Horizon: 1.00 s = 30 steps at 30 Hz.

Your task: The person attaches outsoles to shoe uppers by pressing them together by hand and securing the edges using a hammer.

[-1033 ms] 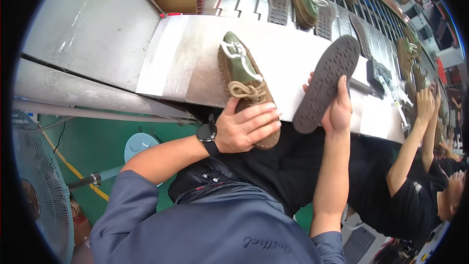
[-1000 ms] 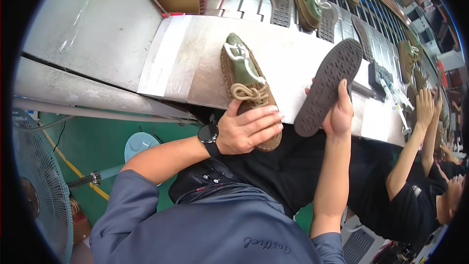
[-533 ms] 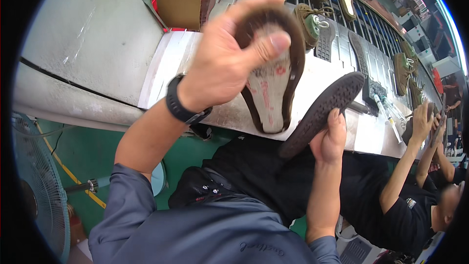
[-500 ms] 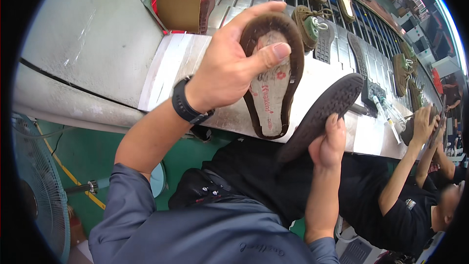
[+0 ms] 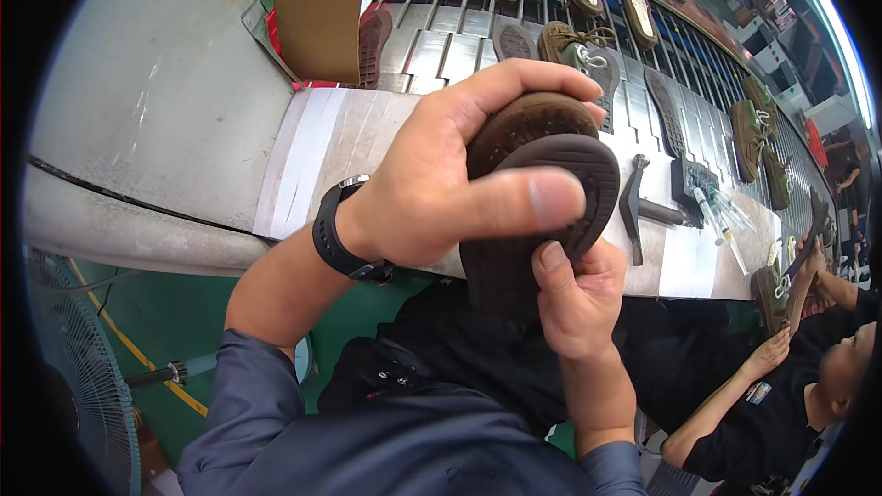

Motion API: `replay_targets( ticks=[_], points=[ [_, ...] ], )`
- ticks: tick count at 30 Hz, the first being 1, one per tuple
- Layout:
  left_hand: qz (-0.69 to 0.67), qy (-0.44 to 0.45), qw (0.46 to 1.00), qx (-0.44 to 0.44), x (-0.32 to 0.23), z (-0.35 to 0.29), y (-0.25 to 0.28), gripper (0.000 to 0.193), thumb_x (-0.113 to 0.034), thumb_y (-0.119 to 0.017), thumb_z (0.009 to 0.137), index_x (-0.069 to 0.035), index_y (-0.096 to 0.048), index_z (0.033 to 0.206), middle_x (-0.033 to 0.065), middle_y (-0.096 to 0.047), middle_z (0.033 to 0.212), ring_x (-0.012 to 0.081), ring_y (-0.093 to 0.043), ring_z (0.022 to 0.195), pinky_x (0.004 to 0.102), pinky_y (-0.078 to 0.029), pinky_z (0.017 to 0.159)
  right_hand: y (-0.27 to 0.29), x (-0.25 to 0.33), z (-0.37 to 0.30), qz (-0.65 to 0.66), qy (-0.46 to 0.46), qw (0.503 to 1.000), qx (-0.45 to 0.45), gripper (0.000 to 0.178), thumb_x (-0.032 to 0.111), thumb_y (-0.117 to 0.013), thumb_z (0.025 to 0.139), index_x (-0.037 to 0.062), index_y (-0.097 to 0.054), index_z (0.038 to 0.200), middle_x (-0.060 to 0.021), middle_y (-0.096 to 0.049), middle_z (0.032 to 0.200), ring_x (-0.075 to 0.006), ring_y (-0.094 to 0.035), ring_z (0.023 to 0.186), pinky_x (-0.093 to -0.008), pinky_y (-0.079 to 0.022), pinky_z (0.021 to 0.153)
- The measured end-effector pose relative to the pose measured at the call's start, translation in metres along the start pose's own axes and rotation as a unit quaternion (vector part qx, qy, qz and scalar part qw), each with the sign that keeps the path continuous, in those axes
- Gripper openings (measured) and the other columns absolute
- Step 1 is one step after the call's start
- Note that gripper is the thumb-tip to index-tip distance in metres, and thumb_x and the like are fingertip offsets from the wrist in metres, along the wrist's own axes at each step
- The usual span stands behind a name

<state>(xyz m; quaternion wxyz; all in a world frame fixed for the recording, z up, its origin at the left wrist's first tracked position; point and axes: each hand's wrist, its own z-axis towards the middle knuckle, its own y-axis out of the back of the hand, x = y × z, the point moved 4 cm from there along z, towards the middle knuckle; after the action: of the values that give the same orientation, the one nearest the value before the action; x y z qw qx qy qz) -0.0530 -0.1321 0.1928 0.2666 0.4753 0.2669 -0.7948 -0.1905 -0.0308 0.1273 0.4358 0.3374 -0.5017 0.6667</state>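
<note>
My left hand wraps around the end of a brown shoe upper, its bottom turned toward me. A dark rubber outsole lies over that bottom, with the left thumb, slightly blurred, pressed across it. The outsole's end sits a little short of the upper's rim, so a brown strip shows above it. Lower down, my right hand grips the outsole at its right edge, thumb on its face. The two parts hide most of the upper, and I cannot tell whether they touch along their whole length.
Beyond the white bench edge, a slatted conveyor carries several shoes and outsoles. A dark hammer-like tool, a black block and several syringes lie right. Cardboard stands back left; a fan is lower left. A co-worker handles a shoe at right.
The outsole has moved up and left onto the shoe upper's bottom. My left thumb now presses on the outsole instead of the upper, and both hands have come together.
</note>
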Motion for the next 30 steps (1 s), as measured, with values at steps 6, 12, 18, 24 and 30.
replay_targets(
  ticks=[6, 12, 18, 24, 30],
  points=[
    [0.022, 0.01, 1.0, 0.014, 0.001, -0.003, -0.002, 0.098, -0.041, -0.094, 0.074, 0.005, -0.048, 0.147, 0.0203, -0.064, 0.139, 0.0249, -0.066, 0.124, 0.0395, -0.052, 0.109, 0.004, 0.0, -0.006, -0.029, -0.004, 1.0, 0.005, 0.029, 0.013, -0.067, 0.107, -0.0078, -0.068, 0.127, -0.011, -0.074, 0.121, -0.0138, -0.067, 0.108, -0.0303, -0.053, 0.097],
    [0.06, 0.003, 0.998, 0.027, 0.002, -0.005, -0.006, 0.095, -0.038, -0.093, 0.075, 0.006, -0.048, 0.146, 0.0207, -0.063, 0.138, 0.0248, -0.066, 0.123, 0.0392, -0.052, 0.108, 0.006, 0.0, -0.008, -0.012, -0.026, 1.0, -0.002, 0.028, 0.013, -0.068, 0.106, -0.0076, -0.069, 0.125, -0.011, -0.075, 0.118, -0.0132, -0.067, 0.105, -0.0297, -0.055, 0.093],
    [0.074, -0.035, 0.996, 0.037, 0.004, -0.004, -0.007, 0.095, -0.041, -0.093, 0.075, 0.006, -0.049, 0.145, 0.0215, -0.064, 0.137, 0.025, -0.067, 0.12, 0.0393, -0.054, 0.106, 0.005, 0.002, -0.009, -0.01, -0.029, 0.999, -0.029, 0.027, 0.013, -0.068, 0.106, -0.0072, -0.07, 0.124, -0.0107, -0.075, 0.116, -0.0126, -0.067, 0.103, -0.0286, -0.055, 0.091],
    [0.086, -0.037, 0.995, 0.043, 0.004, -0.004, -0.008, 0.093, -0.04, -0.092, 0.076, 0.006, -0.049, 0.144, 0.0215, -0.064, 0.137, 0.0244, -0.068, 0.119, 0.0388, -0.055, 0.105, 0.005, 0.003, -0.009, -0.009, -0.038, 0.999, -0.032, 0.027, 0.014, -0.069, 0.106, -0.0066, -0.071, 0.123, -0.0094, -0.076, 0.113, -0.0116, -0.067, 0.1, -0.0277, -0.055, 0.089],
    [0.1, -0.035, 0.993, 0.05, 0.0, -0.004, -0.01, 0.095, -0.041, -0.093, 0.075, 0.007, -0.049, 0.144, 0.0212, -0.064, 0.137, 0.0235, -0.068, 0.118, 0.0385, -0.055, 0.104, 0.007, 0.004, -0.013, -0.017, -0.053, 0.998, -0.024, 0.027, 0.014, -0.069, 0.106, -0.0065, -0.071, 0.123, -0.0083, -0.076, 0.112, -0.0107, -0.066, 0.098, -0.0273, -0.055, 0.088]
  ],
)
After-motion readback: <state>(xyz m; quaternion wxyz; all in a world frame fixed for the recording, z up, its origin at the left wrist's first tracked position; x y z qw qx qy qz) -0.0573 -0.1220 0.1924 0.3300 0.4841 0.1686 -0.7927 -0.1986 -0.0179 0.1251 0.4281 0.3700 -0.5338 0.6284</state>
